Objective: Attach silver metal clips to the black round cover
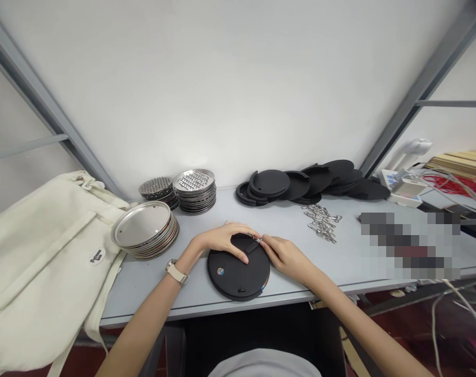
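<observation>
A round black disc (238, 273) lies flat on the grey table (347, 262) near its front edge, with a small coloured dot on its face and a black tab at its top. My left hand (225, 238) curls over the disc's upper edge, thumb on its face, and holds it down. My right hand (283, 254) sits at the disc's upper right with its fingertips pinched on a small metal clip at the tab.
A stack of metal plates (145, 230) and two stacks of perforated metal discs (194, 189) stand at the left. Several black discs (308, 180) lie spread along the back wall, with a pile of metal clips (322, 222) in front. A cream bag (33, 267) fills the left edge.
</observation>
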`<state>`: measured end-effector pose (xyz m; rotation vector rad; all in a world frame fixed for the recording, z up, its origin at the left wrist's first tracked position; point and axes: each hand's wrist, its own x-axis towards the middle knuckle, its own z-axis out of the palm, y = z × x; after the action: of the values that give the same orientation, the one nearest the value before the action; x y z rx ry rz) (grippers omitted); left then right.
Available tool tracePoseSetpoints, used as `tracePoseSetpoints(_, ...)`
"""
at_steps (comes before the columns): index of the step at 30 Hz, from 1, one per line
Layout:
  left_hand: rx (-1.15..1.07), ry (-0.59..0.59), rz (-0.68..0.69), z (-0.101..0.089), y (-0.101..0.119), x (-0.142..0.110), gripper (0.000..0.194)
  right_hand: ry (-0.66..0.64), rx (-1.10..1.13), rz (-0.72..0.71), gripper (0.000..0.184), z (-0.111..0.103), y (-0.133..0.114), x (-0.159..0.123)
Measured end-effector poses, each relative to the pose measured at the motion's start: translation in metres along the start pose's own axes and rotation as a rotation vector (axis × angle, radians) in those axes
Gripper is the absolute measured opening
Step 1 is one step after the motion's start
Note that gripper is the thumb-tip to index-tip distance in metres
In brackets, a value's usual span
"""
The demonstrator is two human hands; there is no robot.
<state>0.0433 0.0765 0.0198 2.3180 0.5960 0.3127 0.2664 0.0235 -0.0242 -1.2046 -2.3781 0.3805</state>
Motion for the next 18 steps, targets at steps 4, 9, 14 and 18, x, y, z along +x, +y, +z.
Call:
tracePoseSetpoints(4, -0.016, -0.002, -0.004, 0.0000, -0.0002, -0.0002, 0.061, 0.006, -0.007, -0.005, 0.027, 0.0007, 0.0004, 0.0002)
tracePoseSetpoints(9, -0.023, -0.020, -0.008, -0.0008, -0.0010, -0.0008, 0.060, 0.000, -0.033, -0.005, 0.028, 0.0018, 0.0006, 0.0009)
tracePoseSetpoints(14, -0.012, -0.033, -0.010, -0.0012, 0.0012, -0.0023, 0.064, 0.000, -0.012, -0.009, 0.026, 0.0026, 0.0016, 0.0006)
tracePoseSetpoints(18, 0.049, 0.019, -0.062, 0.0014, 0.0060, -0.0030, 0.073, 0.002, 0.010, 0.005, 0.026, 0.0026, 0.0021, 0.0006)
